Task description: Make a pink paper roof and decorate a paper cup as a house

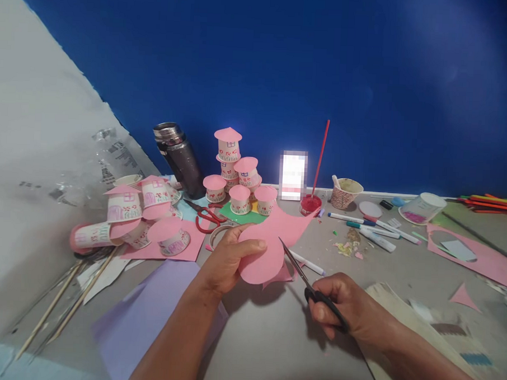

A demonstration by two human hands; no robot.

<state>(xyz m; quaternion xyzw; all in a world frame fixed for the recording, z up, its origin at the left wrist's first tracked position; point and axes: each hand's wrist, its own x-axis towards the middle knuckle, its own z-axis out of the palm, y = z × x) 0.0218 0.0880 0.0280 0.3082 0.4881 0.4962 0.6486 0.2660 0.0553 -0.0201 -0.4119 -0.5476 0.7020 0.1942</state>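
Note:
My left hand (229, 259) pinches a sheet of pink paper (262, 266) between thumb and fingers, held above the table. The paper's lower edge is cut to a round curve, and a pointed strip stretches to the upper right. In my right hand (336, 305) is a pair of scissors (302, 276) with black handles, its blades at the paper's right edge beside the curve. A pink scrap hangs or lies just below the paper; which, I cannot tell. Behind my left hand stand several small paper-cup houses (240, 200) with pink cone roofs, some stacked.
More cup houses (124, 207) crowd the left, near a dark flask (181, 159). Red-handled scissors (209, 219) lie behind my left hand. Markers (377, 237) and a patterned cup (346, 193) are at right. A red stick stands in a red pot (310, 205). Purple paper (147, 320) lies front left.

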